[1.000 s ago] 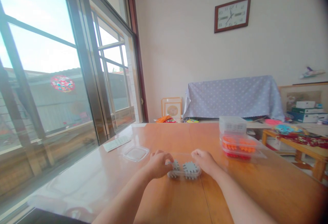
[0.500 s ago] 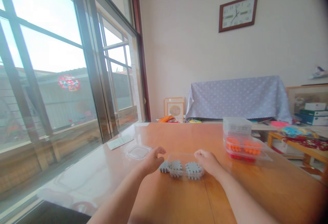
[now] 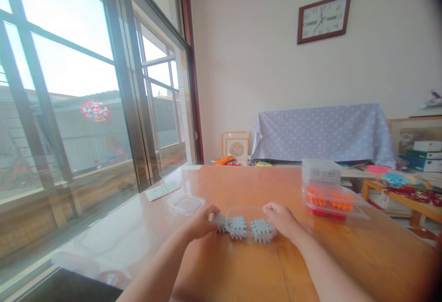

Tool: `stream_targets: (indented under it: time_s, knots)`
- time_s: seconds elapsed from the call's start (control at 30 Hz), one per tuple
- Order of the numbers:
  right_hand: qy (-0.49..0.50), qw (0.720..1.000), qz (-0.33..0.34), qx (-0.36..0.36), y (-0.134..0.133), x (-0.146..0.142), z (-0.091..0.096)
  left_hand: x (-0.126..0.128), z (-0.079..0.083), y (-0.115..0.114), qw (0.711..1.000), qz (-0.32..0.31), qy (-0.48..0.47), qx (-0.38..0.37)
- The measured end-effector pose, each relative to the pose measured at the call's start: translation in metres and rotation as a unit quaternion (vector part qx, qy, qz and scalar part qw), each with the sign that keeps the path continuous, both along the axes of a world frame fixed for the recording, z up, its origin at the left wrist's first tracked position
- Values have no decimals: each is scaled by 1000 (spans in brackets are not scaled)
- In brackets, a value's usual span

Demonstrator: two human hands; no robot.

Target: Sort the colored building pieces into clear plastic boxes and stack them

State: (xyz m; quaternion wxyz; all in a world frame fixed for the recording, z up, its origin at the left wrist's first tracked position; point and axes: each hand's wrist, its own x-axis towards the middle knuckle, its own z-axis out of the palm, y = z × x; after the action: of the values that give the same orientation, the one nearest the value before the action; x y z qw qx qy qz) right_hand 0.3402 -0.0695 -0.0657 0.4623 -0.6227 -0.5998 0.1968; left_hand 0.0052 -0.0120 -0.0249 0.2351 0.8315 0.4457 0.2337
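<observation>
A clear plastic container (image 3: 249, 211) sits on the table in front of me, with grey toothed interlocking blocks (image 3: 261, 228) in it. My right hand (image 3: 281, 218) is closed on the container's right rim. Just outside the container's left side is another grey toothed block (image 3: 219, 222). My left hand (image 3: 204, 221) has its fingers and thumb around that block's left end; part of the block is hidden by the fingers.
A clear lid (image 3: 188, 205) lies beyond my left hand, near a pale paper (image 3: 163, 190). At the right, stacked clear boxes (image 3: 321, 173) hold orange and red pieces (image 3: 329, 198). The wooden table (image 3: 235, 274) borders a window on the left.
My left hand has lowered slightly and come onto the grey block beside the container. My right hand stays on the container's rim. The view has shifted a little.
</observation>
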Motion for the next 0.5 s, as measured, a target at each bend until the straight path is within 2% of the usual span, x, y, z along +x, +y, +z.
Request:
stream_targets:
  time_s: [0.1, 0.2, 0.33, 0.5]
  knots:
    - [-5, 1000, 2, 7, 0, 0, 1, 0, 10, 3, 998, 8, -43, 40]
    - [-10, 1000, -1, 10, 0, 0, 2, 12, 26, -4, 994, 9, -68, 90]
    - [-6, 1000, -6, 4, 1, -1, 4, 47, 42, -25, 993, -29, -57, 97]
    - [-10, 1000, -12, 7, 2, -2, 4, 95, 43, -45, 996, -68, 3, 65]
